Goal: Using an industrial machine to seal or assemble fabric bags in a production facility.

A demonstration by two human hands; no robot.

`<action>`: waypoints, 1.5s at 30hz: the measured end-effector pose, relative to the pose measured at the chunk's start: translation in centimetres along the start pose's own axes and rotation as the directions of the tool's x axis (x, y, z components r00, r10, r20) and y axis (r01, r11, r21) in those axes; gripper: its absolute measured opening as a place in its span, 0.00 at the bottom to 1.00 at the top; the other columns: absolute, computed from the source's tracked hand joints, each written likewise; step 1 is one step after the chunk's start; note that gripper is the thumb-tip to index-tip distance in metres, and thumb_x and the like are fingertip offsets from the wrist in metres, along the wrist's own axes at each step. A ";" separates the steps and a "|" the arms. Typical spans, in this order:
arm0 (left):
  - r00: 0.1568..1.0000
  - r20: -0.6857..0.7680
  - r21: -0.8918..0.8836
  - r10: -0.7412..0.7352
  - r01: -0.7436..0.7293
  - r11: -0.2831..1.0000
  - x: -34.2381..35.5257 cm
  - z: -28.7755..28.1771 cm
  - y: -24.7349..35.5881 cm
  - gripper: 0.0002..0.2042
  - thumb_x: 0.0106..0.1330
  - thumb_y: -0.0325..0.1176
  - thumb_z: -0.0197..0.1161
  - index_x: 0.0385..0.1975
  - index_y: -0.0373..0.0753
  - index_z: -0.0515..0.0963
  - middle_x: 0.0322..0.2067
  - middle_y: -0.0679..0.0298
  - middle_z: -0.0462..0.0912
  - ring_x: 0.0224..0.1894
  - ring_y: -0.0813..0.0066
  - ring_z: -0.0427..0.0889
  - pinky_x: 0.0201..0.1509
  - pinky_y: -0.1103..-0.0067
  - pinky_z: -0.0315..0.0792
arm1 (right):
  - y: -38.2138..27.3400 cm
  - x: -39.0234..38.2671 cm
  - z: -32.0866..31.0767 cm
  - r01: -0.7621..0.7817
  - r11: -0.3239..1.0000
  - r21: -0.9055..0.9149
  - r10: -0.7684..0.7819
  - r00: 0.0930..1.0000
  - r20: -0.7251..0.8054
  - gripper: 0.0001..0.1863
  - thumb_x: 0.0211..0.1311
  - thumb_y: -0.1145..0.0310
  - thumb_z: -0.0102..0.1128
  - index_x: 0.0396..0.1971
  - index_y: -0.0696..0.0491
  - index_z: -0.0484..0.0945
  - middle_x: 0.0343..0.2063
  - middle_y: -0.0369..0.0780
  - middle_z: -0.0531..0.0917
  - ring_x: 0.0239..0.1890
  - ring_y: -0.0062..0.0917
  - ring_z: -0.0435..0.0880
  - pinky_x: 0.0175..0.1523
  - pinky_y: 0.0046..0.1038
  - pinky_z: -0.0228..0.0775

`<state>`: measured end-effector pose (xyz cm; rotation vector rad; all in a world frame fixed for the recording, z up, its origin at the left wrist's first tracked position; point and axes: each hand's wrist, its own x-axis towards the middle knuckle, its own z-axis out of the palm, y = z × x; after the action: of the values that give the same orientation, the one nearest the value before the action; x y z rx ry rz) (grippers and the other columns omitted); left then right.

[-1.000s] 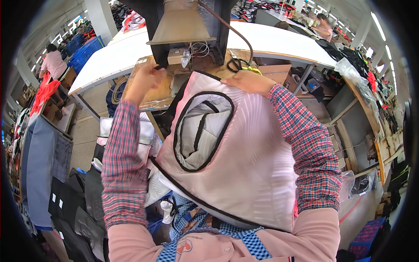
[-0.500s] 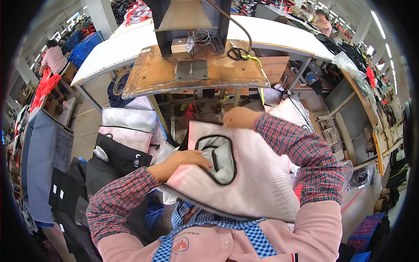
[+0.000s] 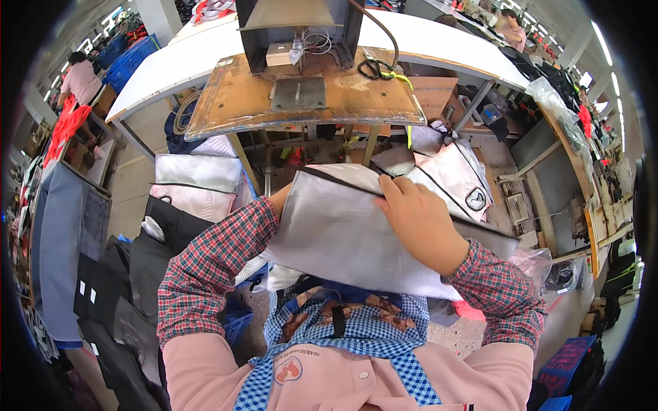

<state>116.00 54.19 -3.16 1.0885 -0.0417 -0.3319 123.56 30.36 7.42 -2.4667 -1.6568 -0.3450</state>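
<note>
A pale grey and pink fabric piece (image 3: 329,233) with black-bound edges spans the space in front of me, its grey face toward me. My right hand (image 3: 419,222) grips its upper edge, fingertips at the black binding. My left hand (image 3: 279,196) is at its left end, fingers hidden behind it. Stacks of similar pieces lie beyond, on the left (image 3: 192,197) and on the right (image 3: 442,171). Black flat pieces (image 3: 137,294) lie below at the left.
A machine (image 3: 295,20) stands above a worn wooden board (image 3: 367,103) bearing black-handled scissors (image 3: 375,67). A white table (image 3: 157,75) curves behind. A side bench (image 3: 582,192) is at right, blue crates (image 3: 565,363) below it. Co-workers (image 3: 79,75) sit at the far left and right.
The piece has turned over, hiding its oval opening and showing a plain grey face. My left hand has gone behind it; my right hand has come down onto its upper edge.
</note>
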 end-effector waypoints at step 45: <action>0.633 -0.723 0.065 0.277 -0.337 0.939 5.8 -14.2 15.8 0.03 0.62 0.30 0.63 0.28 0.43 0.75 0.24 0.73 0.77 0.26 0.84 0.74 0.32 0.86 0.69 | 15.2 24.7 6.5 0.100 0.895 0.434 -0.198 0.962 0.187 0.24 0.70 0.50 0.48 0.42 0.59 0.78 0.32 0.48 0.80 0.36 0.35 0.78 0.49 0.29 0.68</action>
<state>128.16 71.39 3.25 1.0489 0.4948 0.4337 147.30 48.25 7.99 -2.1195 -1.7845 0.2707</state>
